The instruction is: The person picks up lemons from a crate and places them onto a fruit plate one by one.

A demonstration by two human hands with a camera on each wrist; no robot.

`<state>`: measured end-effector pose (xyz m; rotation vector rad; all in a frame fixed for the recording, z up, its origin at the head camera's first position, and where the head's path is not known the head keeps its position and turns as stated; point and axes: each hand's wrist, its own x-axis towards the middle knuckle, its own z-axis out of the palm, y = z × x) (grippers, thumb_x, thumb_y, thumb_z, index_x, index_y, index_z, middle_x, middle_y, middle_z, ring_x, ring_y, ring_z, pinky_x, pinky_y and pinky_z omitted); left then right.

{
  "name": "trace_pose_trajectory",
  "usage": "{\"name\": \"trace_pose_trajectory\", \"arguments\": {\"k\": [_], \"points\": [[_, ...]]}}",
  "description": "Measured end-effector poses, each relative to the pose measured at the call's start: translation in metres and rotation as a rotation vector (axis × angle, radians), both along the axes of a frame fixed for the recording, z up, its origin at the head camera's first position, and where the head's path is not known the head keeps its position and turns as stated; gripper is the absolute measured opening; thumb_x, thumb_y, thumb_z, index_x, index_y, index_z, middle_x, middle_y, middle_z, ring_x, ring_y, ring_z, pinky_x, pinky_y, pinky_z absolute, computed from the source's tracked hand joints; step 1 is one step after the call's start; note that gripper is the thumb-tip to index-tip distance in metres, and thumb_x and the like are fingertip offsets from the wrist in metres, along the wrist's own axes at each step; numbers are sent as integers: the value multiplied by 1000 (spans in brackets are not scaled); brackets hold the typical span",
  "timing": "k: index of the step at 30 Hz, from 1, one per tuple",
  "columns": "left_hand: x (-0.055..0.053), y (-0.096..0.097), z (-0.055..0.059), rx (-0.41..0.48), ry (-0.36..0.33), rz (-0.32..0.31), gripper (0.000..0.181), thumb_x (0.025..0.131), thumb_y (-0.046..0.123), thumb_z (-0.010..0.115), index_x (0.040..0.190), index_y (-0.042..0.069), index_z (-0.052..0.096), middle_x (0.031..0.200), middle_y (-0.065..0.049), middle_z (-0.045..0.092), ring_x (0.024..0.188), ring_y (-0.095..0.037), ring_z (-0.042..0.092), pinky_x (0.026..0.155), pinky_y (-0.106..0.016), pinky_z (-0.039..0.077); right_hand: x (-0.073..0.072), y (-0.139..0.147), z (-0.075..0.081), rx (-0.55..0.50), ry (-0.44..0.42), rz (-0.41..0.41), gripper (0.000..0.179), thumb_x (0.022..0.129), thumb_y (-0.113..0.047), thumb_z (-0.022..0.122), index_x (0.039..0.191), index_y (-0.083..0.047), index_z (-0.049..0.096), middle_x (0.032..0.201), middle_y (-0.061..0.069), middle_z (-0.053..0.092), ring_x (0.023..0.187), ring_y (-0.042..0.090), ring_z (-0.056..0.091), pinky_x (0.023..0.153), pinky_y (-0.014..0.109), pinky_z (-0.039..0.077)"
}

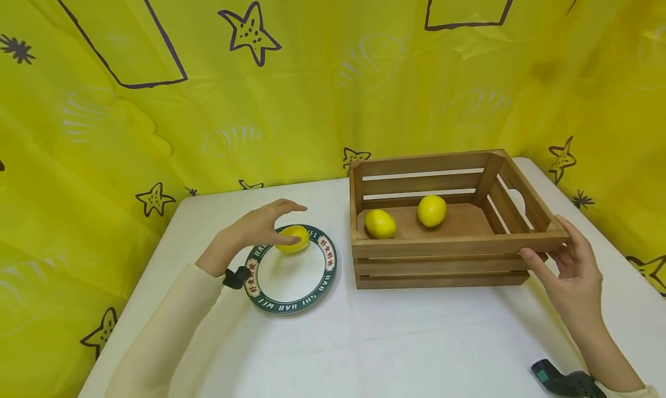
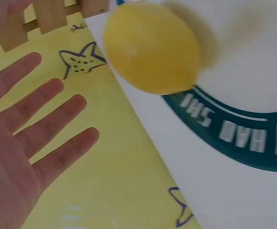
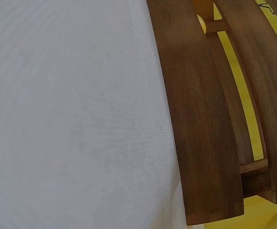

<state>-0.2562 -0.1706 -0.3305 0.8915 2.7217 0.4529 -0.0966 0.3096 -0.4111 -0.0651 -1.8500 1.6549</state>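
Note:
My left hand [image 1: 252,227] is held over a plate [image 1: 321,291] with a white middle and a dark green lettered rim. Its thumb and fingers are spread apart around a yellow lemon [image 1: 296,231] at the plate's far side. In the left wrist view the lemon [image 2: 152,47] is apart from the extended fingers [image 2: 64,155]. My right hand [image 1: 574,273] grips the near right corner of a slatted wooden crate [image 1: 442,265], thumb against the front and fingers around the side. Inside the crate lie two lemons, one at left [image 1: 380,224] and one nearer the middle [image 1: 432,211].
A white cloth covers the table [image 1: 333,352]. Behind and beside it hangs a yellow sheet [image 1: 312,97] with drawn starfish and shells. In the right wrist view, crate slats [image 3: 200,119] rise beside the white cloth [image 3: 71,114].

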Motion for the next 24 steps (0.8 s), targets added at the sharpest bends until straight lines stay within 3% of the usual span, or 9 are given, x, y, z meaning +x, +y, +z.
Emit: {"name": "trace_pose_trajectory", "arguments": {"k": [14, 24], "points": [[-7, 44, 39, 35, 131, -95, 67, 88, 47, 67, 145, 19, 47, 149, -8, 41, 127, -32, 50, 100, -52, 46, -1, 1, -1, -55, 32, 31, 76, 77, 27, 60, 144, -5, 46, 139, 5, 50, 115, 8, 56, 100, 12, 39], [-9, 59, 53, 106, 201, -145, 61, 89, 37, 68, 143, 14, 49, 144, -9, 47, 127, -29, 50, 100, -46, 46, -2, 3, -2, -34, 18, 22, 77, 76, 28, 60, 144, -6, 45, 141, 5, 48, 116, 8, 55, 99, 12, 40]]}}
